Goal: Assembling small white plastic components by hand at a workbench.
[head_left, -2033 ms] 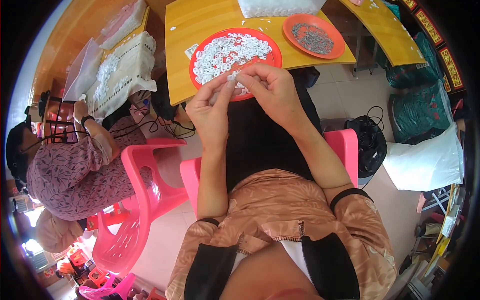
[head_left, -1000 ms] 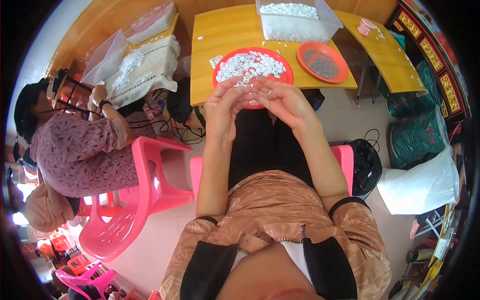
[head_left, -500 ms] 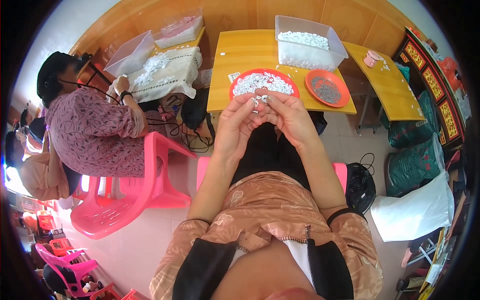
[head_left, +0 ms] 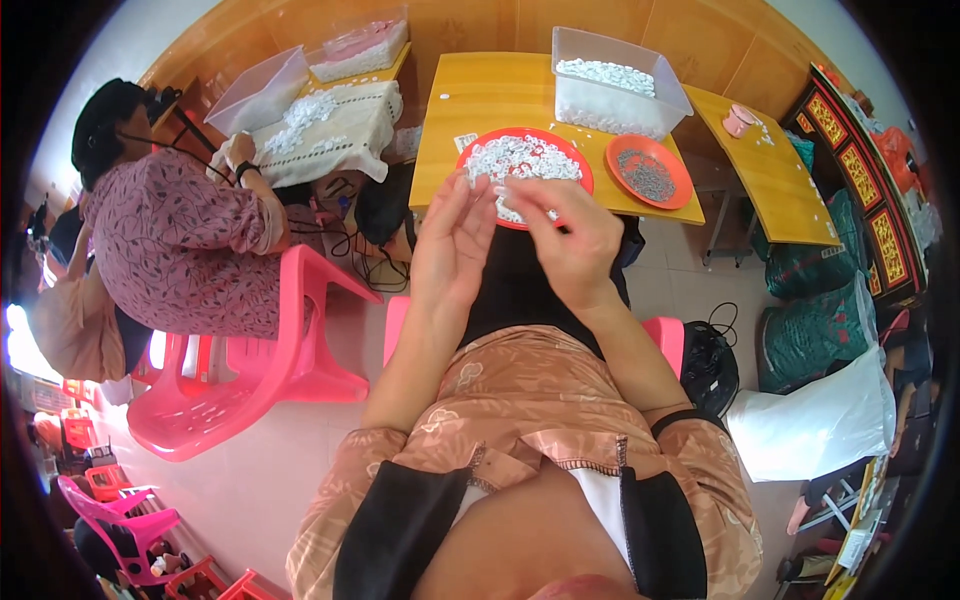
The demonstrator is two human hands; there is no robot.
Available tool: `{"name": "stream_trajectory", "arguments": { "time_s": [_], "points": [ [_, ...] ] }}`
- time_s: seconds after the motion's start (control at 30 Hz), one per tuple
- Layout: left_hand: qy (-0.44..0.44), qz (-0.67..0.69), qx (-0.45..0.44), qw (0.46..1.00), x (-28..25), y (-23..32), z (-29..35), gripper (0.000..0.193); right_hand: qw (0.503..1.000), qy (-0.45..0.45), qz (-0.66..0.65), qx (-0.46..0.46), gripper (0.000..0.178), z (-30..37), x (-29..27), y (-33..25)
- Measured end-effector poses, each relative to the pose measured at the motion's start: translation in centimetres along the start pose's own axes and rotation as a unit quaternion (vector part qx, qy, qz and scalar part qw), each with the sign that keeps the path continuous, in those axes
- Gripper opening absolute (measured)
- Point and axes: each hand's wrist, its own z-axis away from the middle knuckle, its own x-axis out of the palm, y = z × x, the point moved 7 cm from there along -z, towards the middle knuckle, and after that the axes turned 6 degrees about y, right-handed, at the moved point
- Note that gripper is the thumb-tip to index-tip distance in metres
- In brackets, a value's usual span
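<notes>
My left hand [head_left: 457, 240] is raised over my lap at the table's front edge, its fingers stretched upward and slightly cupped. No piece can be made out in it. Close beside it, my right hand [head_left: 575, 240] pinches thumb and finger together at a small white plastic piece [head_left: 501, 184], seen only in part. Just beyond both hands stands a round red tray [head_left: 588, 180] heaped with small white ring-like pieces [head_left: 520, 158]. To its right, an orange-red plate [head_left: 676, 168] holds a pile of small grey pieces [head_left: 645, 176].
A clear plastic bin [head_left: 610, 110] of white pieces stands at the back of the yellow table [head_left: 480, 85]. At left a person [head_left: 190, 240] works at a cloth-covered table [head_left: 370, 130]; a pink chair [head_left: 230, 390] is behind them. Sacks [head_left: 815, 420] lie at right.
My hands have come slightly apart; before, they met fingertip to fingertip over small white pieces. The right hand has turned its back upward, and the left fingers have straightened.
</notes>
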Motion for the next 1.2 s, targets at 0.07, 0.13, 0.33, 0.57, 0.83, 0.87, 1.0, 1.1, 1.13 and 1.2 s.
{"name": "stream_trajectory", "arguments": {
  "time_s": [0.07, 0.13, 0.33, 0.57, 0.83, 0.87, 1.0, 1.1, 1.13, 1.2],
  "points": [
    [-0.007, 0.051, -0.044, 0.998, 0.2, -0.7, -0.5, 0.017, 0.96, -0.03, 0.114, -0.252, 0.02, 1.6, 1.7, -2.1],
    [0.014, 0.09, -0.086, 0.992, 0.3, -1.4, -0.9, 0.015, 0.958, -0.073, 0.117, -0.252, 0.02, 2.8, 2.8, -1.4],
    [-0.028, 0.136, -0.089, 0.986, -1.4, -1.0, -2.0, 0.014, 0.993, -0.083, 0.065, 0.054, 0.014, 2.7, 2.6, 1.8],
    [-0.02, 0.073, 0.005, 0.997, -0.6, -0.5, -1.0, 0.014, 0.964, -0.186, 0.134, 0.138, 0.014, 2.3, 4.0, 2.6],
    [0.016, 0.039, 0.058, 0.997, -0.9, -0.5, -0.8, 0.031, 0.983, -0.151, 0.035, 0.097, 0.018, 3.4, 4.8, 1.6],
    [0.017, 0.039, 0.058, 0.997, -0.9, -0.6, -0.8, 0.031, 0.981, -0.158, 0.041, 0.101, 0.019, 3.5, 4.7, 1.5],
    [0.018, 0.027, 0.048, 0.998, -0.8, -1.2, -0.5, 0.03, 0.977, -0.153, -0.017, 0.145, 0.019, 3.9, 4.4, 2.3],
    [-0.025, 0.018, 0.051, 0.998, -0.6, -1.1, -0.8, 0.028, 0.973, -0.141, -0.03, 0.179, 0.016, 4.1, 3.8, 3.0],
    [-0.061, 0.013, 0.059, 0.996, -0.3, -1.0, -0.8, 0.027, 0.949, -0.119, -0.112, 0.269, 0.015, 4.1, 3.4, 3.8],
    [-0.057, -0.021, 0.062, 0.996, -0.8, -0.5, -0.7, 0.025, 0.878, -0.069, -0.253, 0.401, 0.018, 4.0, 2.6, 5.4]
  ]
}}
